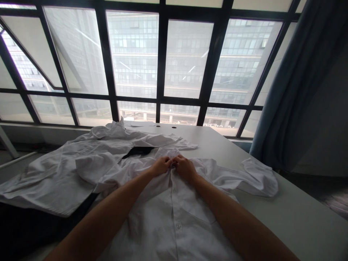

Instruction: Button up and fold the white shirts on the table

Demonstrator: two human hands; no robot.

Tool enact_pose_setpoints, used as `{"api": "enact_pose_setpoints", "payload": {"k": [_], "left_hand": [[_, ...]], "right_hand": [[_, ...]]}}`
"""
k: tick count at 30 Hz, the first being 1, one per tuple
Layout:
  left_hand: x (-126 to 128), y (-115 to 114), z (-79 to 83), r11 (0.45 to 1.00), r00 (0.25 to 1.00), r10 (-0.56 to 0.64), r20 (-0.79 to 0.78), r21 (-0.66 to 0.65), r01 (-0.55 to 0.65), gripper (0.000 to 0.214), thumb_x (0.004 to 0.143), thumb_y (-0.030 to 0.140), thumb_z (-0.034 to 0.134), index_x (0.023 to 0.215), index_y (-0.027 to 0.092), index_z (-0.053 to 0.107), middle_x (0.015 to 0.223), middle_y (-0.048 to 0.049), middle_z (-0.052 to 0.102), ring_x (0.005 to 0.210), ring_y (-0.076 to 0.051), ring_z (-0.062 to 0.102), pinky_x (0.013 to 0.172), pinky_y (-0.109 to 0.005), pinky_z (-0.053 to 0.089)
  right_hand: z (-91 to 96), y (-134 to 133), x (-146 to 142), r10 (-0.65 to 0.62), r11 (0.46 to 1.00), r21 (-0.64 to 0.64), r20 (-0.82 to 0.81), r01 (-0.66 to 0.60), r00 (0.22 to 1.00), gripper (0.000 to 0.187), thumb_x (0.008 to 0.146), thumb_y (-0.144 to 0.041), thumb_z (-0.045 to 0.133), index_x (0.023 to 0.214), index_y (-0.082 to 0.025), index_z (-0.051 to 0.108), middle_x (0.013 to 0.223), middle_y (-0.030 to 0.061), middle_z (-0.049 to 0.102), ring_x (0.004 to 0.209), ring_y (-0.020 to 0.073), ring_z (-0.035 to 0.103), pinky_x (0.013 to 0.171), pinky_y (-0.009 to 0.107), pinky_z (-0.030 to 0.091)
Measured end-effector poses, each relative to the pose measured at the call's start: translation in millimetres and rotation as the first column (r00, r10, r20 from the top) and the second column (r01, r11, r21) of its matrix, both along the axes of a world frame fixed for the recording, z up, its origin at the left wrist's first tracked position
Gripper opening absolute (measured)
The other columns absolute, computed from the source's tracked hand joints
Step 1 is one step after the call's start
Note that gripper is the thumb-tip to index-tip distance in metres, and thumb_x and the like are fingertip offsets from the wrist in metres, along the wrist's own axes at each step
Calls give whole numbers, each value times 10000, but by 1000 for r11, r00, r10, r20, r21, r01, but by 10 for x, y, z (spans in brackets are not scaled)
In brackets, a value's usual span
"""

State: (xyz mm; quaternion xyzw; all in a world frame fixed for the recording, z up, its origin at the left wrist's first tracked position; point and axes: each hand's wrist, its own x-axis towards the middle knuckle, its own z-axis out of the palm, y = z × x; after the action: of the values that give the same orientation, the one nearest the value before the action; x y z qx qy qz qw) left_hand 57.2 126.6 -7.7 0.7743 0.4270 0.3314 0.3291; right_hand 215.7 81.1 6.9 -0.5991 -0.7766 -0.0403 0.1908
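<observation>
A white button-up shirt [152,221] lies spread face up, its collar end away from me and one sleeve stretched out to the right. Both hands meet at the top of its front opening, near the collar. My left hand [162,165] pinches the left front edge. Close against it, my right hand [185,167] has its fingers closed on the right front edge. Below them, buttons run down the front strip, with one button [178,225] plainly visible. The fingertips cover whatever lies right between them.
More white shirts [54,174] lie heaped at the left, with dark cloth [27,228] under them and a black patch [138,151] showing between. The white table [299,214] extends right and toward the windows. A blue-grey curtain [282,108] hangs at the right.
</observation>
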Motion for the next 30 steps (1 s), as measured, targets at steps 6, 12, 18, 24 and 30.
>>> {"api": "enact_pose_setpoints", "payload": {"k": [6,12,18,24,30], "left_hand": [[0,-122,30,942,953,168,-251,327,-80,245,901,240,506,990,165,721,1037,-100,695,920,-208,632,849,-300,465],[100,-125,73,924,860,299,-414,349,-154,268,910,274,493,1005,161,717,1071,-129,679,933,-246,653,815,-316,472],[88,-29,67,928,895,313,-318,304,-217,211,845,323,575,888,191,734,926,-85,723,860,-234,653,749,-301,456],[-24,33,31,968,975,221,-37,131,-214,258,772,386,629,784,141,710,711,-33,681,666,-164,586,605,-255,390],[23,77,-15,974,968,106,226,-218,-56,397,671,495,697,547,135,586,463,37,468,459,-75,367,476,-228,259]], "right_hand": [[6,-5,39,14,1000,19,-15,-14,1000,243,906,-235,492,1081,-249,660,1166,39,637,924,181,641,739,251,442],[19,-7,52,61,996,69,-3,-60,998,260,900,-249,514,1126,-251,643,1180,48,611,953,179,627,763,248,448],[43,-10,57,56,992,118,-24,-53,998,201,908,-278,514,1059,-239,641,1127,46,622,902,170,629,720,238,435],[50,-31,48,63,991,118,4,-63,998,189,910,-311,518,1009,-234,659,1065,40,650,836,165,642,689,244,425],[84,-79,45,141,978,145,51,-147,989,253,944,-280,452,1040,-213,677,1032,57,674,851,181,659,683,246,426]]}}
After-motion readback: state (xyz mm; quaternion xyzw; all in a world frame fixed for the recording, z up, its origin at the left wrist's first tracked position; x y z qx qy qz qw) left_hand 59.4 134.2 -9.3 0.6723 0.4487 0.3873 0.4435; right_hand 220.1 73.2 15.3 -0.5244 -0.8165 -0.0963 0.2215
